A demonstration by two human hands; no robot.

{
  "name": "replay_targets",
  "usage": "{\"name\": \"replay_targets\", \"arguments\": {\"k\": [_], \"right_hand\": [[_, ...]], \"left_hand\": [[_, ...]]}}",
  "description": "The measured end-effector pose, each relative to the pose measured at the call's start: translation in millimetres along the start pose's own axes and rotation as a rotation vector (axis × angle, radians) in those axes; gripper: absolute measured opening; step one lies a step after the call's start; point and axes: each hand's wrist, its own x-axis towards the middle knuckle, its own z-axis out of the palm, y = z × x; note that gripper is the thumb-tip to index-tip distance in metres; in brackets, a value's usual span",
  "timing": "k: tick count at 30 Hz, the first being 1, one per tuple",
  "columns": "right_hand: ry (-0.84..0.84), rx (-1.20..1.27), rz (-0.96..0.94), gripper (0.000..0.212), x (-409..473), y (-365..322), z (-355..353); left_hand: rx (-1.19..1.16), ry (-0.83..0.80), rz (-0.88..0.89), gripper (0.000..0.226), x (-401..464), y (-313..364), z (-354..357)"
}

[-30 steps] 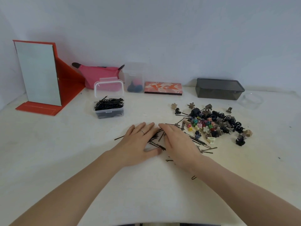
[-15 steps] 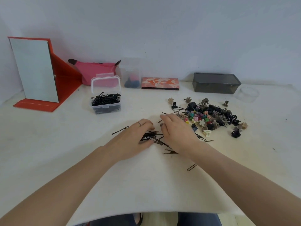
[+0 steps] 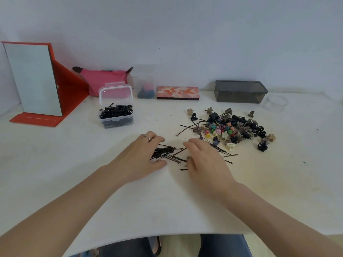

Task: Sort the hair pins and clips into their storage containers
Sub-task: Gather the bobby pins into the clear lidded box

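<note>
Head view: a white table (image 3: pixel 55 182) is seen from above. At far left a red-framed mirror (image 3: pixel 33 78) is propped, with a pink pouch (image 3: pixel 104 78) behind an open clear box (image 3: pixel 116 115) already heaped with black pins. Nearer the front edge, the left hand (image 3: pixel 141 158) is laid on the table, fingers curved loosely over one side of a bundle of loose pins (image 3: pixel 167 153); nothing is seen pinched. Just beside it, the right hand (image 3: pixel 206 160) is cupped low against the bundle's other side, fingers bent, no pin clearly held. More pins are strewn beyond its fingertips, toward a mixed heap of small clips (image 3: pixel 233 127). At the back right a lidded grey box (image 3: pixel 240 91) and a clear round tub (image 3: pixel 276 102) are set well apart from the heap.

The gathering is judged best done by sweeping both palms inward, so that the pins are lined up before being lifted as one bunch to the clear box, with strays near the clips collected first and no clips dragged along.
</note>
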Motion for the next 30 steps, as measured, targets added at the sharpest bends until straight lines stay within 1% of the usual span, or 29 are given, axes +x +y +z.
{"name": "replay_targets", "arguments": {"k": [2,4,6,8,10,12,14,16,19,21,24,26,28,30], "right_hand": [[0.019,-0.139,0.059,0.040,-3,16,-8],[-0.031,-0.244,0.152,0.040,-5,25,-18],[-0.094,-0.217,0.220,0.036,-5,30,-23],[-0.129,-0.153,0.238,0.030,-2,31,-24],[-0.118,-0.116,0.221,0.025,6,30,-27],[-0.050,-0.071,0.192,0.020,19,30,-33],[0.015,-0.032,0.182,0.018,36,32,-38],[0.020,-0.008,0.192,0.022,51,37,-40],[-0.066,0.014,0.221,0.041,55,43,-42],[-0.065,0.018,0.227,0.046,40,44,-41],[-0.047,-0.014,0.216,0.040,5,42,-32],[-0.107,-0.054,0.226,0.043,-14,38,-24],[-0.159,-0.066,0.200,0.048,-24,30,-18],[-0.170,-0.018,0.174,0.051,-27,20,-15]], "left_hand": [[0.069,-0.040,-0.025,0.065,0,1,-2],[0.075,-0.072,-0.033,0.055,2,3,-4],[0.053,-0.082,-0.026,0.040,6,7,-5],[0.048,-0.083,-0.015,0.028,12,12,-6],[0.042,-0.088,0.002,0.020,18,16,-6],[0.048,-0.107,0.022,0.016,23,20,-6],[0.043,-0.119,0.034,0.018,27,22,-5],[0.030,-0.109,0.011,0.029,28,26,-3],[0.056,-0.122,-0.051,0.064,27,34,-1],[0.099,-0.149,-0.078,0.079,25,41,1],[0.164,-0.120,-0.075,0.077,24,46,5],[0.147,-0.069,-0.078,0.071,25,47,10],[0.128,-0.041,-0.065,0.061,26,51,13],[0.121,-0.034,-0.031,0.048,27,55,14]]}}
